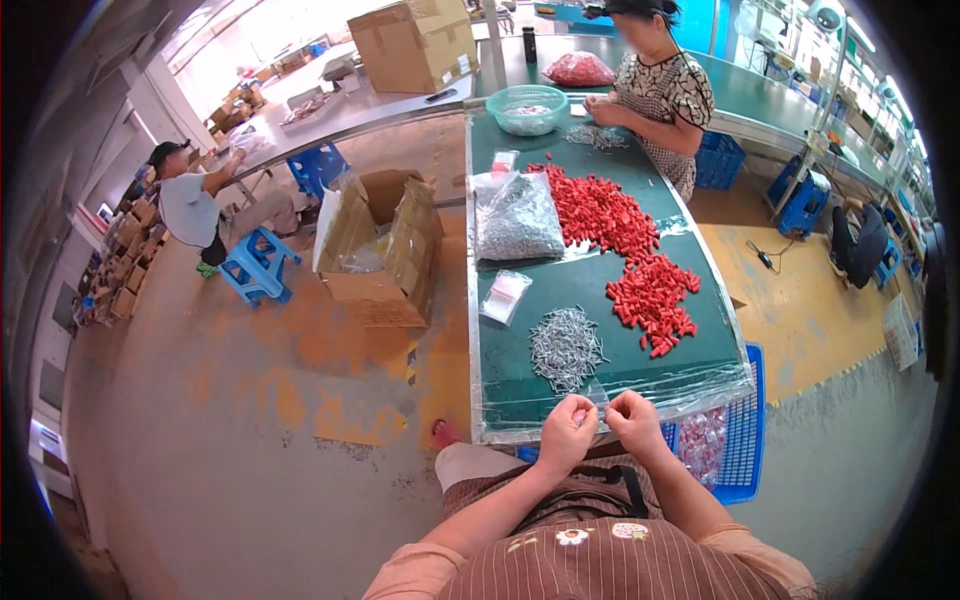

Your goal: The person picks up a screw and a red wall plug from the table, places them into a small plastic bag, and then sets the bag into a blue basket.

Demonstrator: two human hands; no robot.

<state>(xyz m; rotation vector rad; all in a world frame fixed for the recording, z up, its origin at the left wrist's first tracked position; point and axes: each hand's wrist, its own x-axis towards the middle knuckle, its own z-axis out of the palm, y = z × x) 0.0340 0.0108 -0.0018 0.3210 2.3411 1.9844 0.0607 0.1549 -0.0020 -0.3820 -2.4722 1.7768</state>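
Observation:
At the near edge of the green-topped table (520, 385), my left hand (568, 432) and my right hand (634, 424) are close together with fingers pinched. Between them is a small clear plastic bag (598, 391); its contents are mostly hidden by my fingers. Just beyond my hands lies a pile of silvery screws (565, 348). To the right of it is a heap of red plastic wall plugs (653, 300), with a larger red heap (600, 212) farther back. A packet of small clear bags (505, 296) rests left of the screws.
A big clear bag of screws (518, 218) sits on the table's left side. Below the right edge hangs or stands a blue basket (752, 430) with filled bags (702, 445). A co-worker (665, 100) works at the far end, beside a green basket (526, 118). An open carton (385, 300) stands left.

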